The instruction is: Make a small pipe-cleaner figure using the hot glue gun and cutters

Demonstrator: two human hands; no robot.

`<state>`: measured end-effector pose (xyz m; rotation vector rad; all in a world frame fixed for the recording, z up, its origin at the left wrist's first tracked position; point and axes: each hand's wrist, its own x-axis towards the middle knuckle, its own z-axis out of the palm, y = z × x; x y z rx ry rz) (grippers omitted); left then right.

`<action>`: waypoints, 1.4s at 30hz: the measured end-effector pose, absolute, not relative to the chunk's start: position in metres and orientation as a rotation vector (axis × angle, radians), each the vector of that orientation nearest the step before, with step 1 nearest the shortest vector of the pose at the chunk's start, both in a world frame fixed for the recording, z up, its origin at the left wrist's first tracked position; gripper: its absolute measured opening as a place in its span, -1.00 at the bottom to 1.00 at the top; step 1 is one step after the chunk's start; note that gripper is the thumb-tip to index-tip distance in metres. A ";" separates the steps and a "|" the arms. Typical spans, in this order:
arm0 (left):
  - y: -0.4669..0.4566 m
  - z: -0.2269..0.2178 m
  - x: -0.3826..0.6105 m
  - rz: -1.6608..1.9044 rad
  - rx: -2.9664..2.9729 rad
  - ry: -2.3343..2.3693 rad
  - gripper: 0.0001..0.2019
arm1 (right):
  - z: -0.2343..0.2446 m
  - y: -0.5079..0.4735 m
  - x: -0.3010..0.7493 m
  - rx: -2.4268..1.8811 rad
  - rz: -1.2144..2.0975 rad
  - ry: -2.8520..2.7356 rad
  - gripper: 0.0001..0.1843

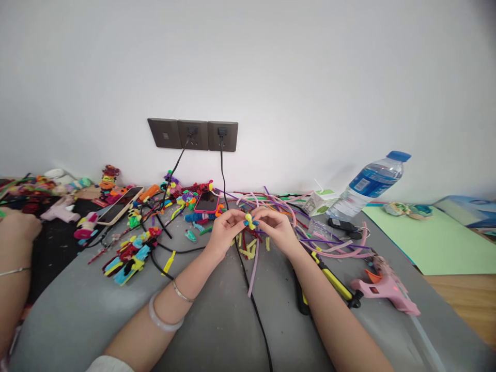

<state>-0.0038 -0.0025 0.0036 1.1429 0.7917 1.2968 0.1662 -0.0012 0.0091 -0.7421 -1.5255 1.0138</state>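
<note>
Between my fingertips, above the middle of the grey mat, is a small yellow pipe-cleaner piece (250, 221). My left hand (226, 231) pinches it from the left, and my right hand (276, 230) pinches it from the right. Its exact shape is partly covered by the fingers. Just below lie several short pale yellow pipe-cleaner pieces (251, 250). A long pink pipe cleaner (253, 274) runs toward me from under the hands. Behind them spreads a tangle of pink and purple pipe cleaners (306, 227).
A pink glue gun (387, 292) and yellow-black pliers (333, 281) lie at right, near a water bottle (368, 183) and drink carton (321, 201). Pipe-cleaner figures (129, 256) and phones (121, 205) lie left. A black cable (248, 289) crosses the mat. Another person's hand (17, 227) is far left.
</note>
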 end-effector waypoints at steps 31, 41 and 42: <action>-0.002 0.009 0.000 1.190 0.727 0.755 -0.63 | 0.002 0.000 0.165 -0.679 1.088 -1.466 -0.84; -0.002 0.007 -0.001 1.194 0.731 0.724 -0.66 | -0.002 0.001 0.166 -0.686 1.104 -1.469 -0.85; -0.002 0.007 -0.001 1.195 0.735 0.718 -0.66 | -0.001 0.001 0.166 -0.689 1.100 -1.470 -0.84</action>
